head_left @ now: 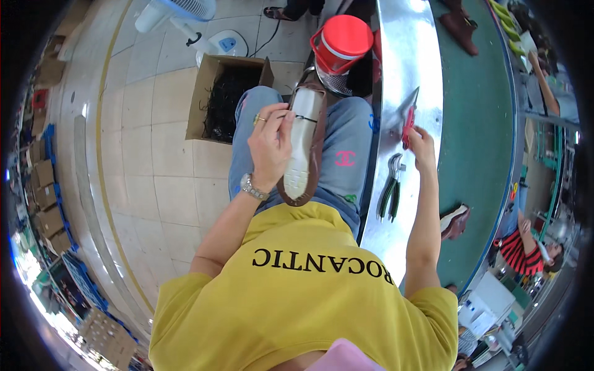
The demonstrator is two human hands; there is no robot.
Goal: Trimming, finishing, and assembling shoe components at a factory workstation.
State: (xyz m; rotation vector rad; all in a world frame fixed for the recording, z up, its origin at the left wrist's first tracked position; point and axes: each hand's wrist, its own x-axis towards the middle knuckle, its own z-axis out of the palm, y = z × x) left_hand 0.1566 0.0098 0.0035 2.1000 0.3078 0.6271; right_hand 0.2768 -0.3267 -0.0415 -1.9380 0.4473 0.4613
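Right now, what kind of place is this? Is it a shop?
Probably a shoe factory, not a shop. The left hand holds a brown shoe on the lap, more shoes ride a green belt, and pliers lie on the metal bench.

- I see the shoe [303, 148] lying on the lap, sole up, with my left hand [270, 145] touching its left edge.
- To the right of the lap runs the metal bench [408, 55]; my right hand [421, 143] rests on it, at a small tool [408, 127].
- The pliers [391, 188] lie on the bench, nearer to me than the right hand.
- Right of the bench is the conveyor belt [476, 123], with another shoe [455, 222] on it.
- Beyond the knees stands a bucket [342, 40]; to its left, on the floor, an open box [226, 96], and a fan [185, 18] behind it.
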